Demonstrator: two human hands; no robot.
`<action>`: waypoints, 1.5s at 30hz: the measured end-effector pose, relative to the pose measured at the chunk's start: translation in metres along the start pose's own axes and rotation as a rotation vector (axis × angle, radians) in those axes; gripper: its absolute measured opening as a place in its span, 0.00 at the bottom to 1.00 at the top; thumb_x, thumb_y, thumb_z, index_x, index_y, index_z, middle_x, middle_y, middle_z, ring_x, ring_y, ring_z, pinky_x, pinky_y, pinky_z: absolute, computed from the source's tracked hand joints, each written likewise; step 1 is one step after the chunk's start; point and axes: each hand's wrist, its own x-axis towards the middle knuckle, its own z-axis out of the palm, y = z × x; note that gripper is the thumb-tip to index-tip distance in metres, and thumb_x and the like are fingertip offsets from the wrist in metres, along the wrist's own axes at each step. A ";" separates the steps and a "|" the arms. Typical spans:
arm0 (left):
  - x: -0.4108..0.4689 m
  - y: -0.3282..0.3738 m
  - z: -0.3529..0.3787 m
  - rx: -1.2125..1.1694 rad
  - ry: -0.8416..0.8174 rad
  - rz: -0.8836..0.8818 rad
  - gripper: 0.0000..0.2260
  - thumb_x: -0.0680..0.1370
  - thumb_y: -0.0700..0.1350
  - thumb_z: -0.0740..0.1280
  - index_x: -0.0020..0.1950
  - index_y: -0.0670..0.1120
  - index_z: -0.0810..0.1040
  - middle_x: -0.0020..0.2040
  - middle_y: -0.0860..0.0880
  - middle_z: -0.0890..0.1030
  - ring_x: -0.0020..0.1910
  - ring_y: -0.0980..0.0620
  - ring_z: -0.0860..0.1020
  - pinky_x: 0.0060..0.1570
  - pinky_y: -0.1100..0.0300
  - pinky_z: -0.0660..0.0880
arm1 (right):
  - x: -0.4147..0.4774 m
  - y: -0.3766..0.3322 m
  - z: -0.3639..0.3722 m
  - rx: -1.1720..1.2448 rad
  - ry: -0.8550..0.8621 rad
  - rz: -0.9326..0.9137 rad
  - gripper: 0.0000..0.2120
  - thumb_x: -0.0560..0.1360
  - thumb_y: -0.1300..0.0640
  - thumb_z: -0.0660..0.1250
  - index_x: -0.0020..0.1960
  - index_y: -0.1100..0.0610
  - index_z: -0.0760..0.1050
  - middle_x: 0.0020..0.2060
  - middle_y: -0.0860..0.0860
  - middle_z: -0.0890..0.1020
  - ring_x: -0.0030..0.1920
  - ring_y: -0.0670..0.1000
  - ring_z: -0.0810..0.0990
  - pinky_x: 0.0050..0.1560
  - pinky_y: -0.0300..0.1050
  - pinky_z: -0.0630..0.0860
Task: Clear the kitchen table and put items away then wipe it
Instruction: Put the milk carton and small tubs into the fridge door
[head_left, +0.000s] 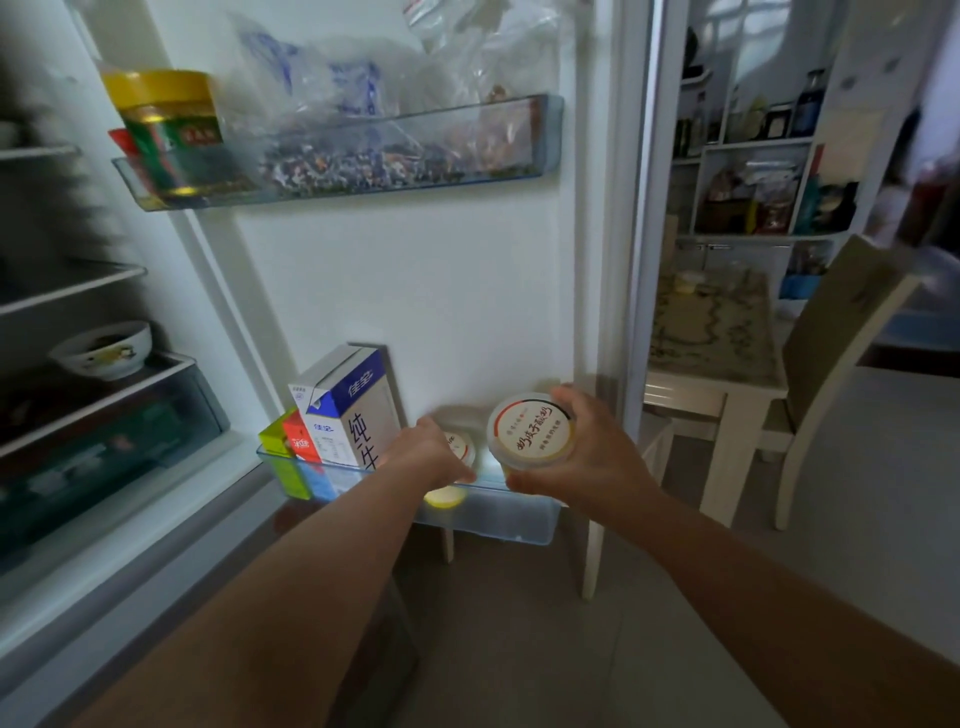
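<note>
Two hands at the open fridge door, apart, one cup each. Right hand (587, 460) wrapped round the first yogurt cup (531, 428), thumb and fingers curled about its rim, cup tilted just above the right half of the lower door bin (498, 514), printed lid toward the camera. Left hand (428, 457) curled over the second yogurt cup (460, 451), down inside the same bin, yellow base visible through the clear wall. Two yogurt cups in all, side by side, contact between them unclear.

Further left in that bin, three cartons packed together: one tall milk carton (348, 410), one small red carton (298, 441), one small green carton (275, 441).

In the upper door bin (540, 130), one jar with a yellow lid (163, 124) at the left, plus clear plastic bags (363, 83), number unclear. On a fridge shelf at left, one bowl (104, 348).

Past the door edge, one tabletop (711, 338) with a patterned cover, one small pale tub (687, 283) near its far end, blurred, and one chair (841, 322) drawn up beside.
</note>
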 end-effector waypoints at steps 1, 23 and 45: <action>-0.001 -0.001 -0.001 -0.014 -0.001 0.000 0.36 0.66 0.56 0.77 0.66 0.45 0.64 0.56 0.46 0.76 0.56 0.46 0.76 0.57 0.52 0.76 | 0.001 -0.001 0.000 -0.007 -0.002 0.000 0.46 0.57 0.50 0.82 0.69 0.51 0.63 0.58 0.48 0.70 0.56 0.47 0.72 0.52 0.39 0.70; -0.049 -0.050 -0.013 -0.328 0.469 0.268 0.13 0.80 0.40 0.63 0.63 0.49 0.75 0.61 0.49 0.76 0.62 0.52 0.72 0.57 0.62 0.71 | 0.032 -0.010 0.054 -0.246 -0.149 0.208 0.47 0.59 0.44 0.80 0.71 0.52 0.62 0.66 0.52 0.69 0.65 0.53 0.69 0.62 0.46 0.69; -0.049 -0.050 -0.004 -0.484 0.415 0.235 0.10 0.80 0.42 0.64 0.59 0.53 0.76 0.60 0.51 0.77 0.66 0.50 0.70 0.57 0.59 0.76 | 0.047 -0.027 0.062 -0.524 -0.349 0.351 0.35 0.58 0.43 0.81 0.58 0.57 0.73 0.48 0.52 0.78 0.52 0.54 0.80 0.49 0.44 0.78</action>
